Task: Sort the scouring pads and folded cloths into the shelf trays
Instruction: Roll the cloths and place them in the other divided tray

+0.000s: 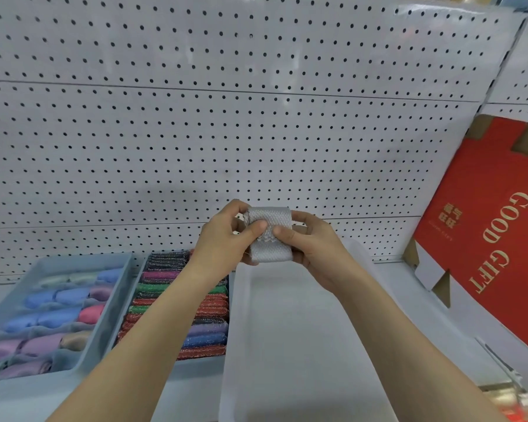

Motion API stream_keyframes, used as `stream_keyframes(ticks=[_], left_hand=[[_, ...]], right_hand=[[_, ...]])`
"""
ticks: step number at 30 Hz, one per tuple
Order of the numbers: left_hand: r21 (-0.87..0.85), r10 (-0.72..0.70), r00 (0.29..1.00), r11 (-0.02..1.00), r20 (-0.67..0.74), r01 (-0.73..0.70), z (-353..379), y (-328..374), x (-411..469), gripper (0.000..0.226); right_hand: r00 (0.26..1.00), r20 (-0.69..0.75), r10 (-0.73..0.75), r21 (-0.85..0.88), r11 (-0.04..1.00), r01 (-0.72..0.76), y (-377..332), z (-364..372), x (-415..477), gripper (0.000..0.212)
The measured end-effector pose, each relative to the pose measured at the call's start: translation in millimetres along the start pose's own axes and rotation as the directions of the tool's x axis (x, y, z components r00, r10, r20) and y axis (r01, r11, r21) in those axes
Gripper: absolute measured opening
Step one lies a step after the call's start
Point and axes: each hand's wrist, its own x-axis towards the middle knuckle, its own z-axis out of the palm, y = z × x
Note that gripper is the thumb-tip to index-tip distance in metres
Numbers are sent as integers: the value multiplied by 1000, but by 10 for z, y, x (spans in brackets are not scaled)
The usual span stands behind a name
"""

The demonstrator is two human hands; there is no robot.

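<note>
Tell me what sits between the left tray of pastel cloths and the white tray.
A tray of glittery scouring pads, partly hidden by the left forearm. Head view.

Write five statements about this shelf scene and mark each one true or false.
1. Both the left hand and the right hand grip the grey folded cloth. True.
2. The glittery scouring pads are packed in the white tray. False: they fill the blue-grey tray to its left.
3. The red box reads GOOD GIFT. True.
4. The red box stands left of the trays. False: it leans at the right end of the shelf.
5. The wall behind the shelf is white pegboard. True.
</note>
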Motion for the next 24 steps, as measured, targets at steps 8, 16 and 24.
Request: stream_keyframes(ticks=[8,16,24], left_hand=[[-193,-8,996,981,-86,-9,137,32,-7,23],[-175,2,993,984,-114,-22,168,67,-68,16],[22,40,979,999,-202,-36,-151,-125,-140,15]], right_hand=[[994,87,66,91,993,-74,-4,-47,29,25],[973,227,48,118,990,-76,-67,-134,79,24],[980,193,49,-87,996,-32,34,226,204,31]])
